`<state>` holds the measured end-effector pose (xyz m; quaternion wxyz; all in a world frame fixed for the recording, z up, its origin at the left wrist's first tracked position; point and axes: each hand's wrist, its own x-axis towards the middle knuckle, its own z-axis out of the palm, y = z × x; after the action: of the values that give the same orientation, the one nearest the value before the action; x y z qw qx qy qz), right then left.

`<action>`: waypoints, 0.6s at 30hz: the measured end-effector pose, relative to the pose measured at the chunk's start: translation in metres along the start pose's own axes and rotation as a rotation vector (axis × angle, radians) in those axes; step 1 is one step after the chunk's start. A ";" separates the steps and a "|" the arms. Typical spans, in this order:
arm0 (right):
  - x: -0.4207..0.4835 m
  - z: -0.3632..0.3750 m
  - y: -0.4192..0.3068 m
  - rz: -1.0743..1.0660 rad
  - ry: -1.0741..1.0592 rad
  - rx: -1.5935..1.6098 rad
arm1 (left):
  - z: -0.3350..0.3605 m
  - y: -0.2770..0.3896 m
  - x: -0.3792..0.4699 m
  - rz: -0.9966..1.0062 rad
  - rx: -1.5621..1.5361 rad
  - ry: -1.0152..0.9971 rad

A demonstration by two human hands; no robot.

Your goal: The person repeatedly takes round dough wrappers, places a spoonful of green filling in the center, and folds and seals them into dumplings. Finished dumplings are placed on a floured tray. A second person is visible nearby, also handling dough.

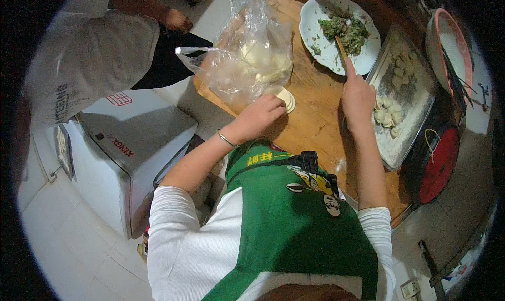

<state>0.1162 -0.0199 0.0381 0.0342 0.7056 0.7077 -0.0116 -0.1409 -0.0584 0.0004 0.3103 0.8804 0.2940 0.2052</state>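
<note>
My right hand point(357, 94) grips a thin wooden stick or spatula point(341, 50), whose far end rests in a green, chopped filling point(349, 35). That filling lies on a white plate with a wavy rim point(309, 21) at the table's far side. My left hand point(266, 113) is at a small stack of round dough wrappers point(288, 98); its fingertips touch or nearly touch them, and whether it pinches one cannot be told. Just beyond the stack, a clear plastic bag point(236, 70) holds more pale wrappers. Folded dumplings point(388, 113) lie on a floured metal tray point(410, 123) to the right.
A co-worker point(90, 56) stands at the upper left, one hand point(177, 21) near the bag. Below them is a white chest-like appliance point(130, 131). A pink-rimmed basin point(467, 48) and a round red object point(440, 167) are right of the tray. The wooden table point(315, 123) ends near my apron.
</note>
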 end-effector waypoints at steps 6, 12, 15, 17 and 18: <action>-0.003 -0.013 0.033 -0.013 0.241 0.084 | 0.006 0.023 0.015 -0.594 -0.902 0.399; -0.023 -0.018 0.038 0.056 -0.030 0.113 | -0.001 0.047 0.061 -0.664 -1.875 0.464; -0.020 -0.028 0.038 0.108 0.117 0.419 | 0.004 0.049 0.071 -0.688 -1.793 0.430; -0.013 -0.018 0.041 0.088 0.155 0.360 | 0.007 0.050 0.074 -0.700 -1.823 0.390; -0.007 -0.010 0.041 0.068 0.135 0.307 | 0.008 0.050 0.076 -0.710 -1.832 0.390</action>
<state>0.1571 -0.0261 0.0495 -0.1210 0.7254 0.6739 -0.0709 -0.0602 -0.0445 0.0415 0.8585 0.1140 0.3142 0.3890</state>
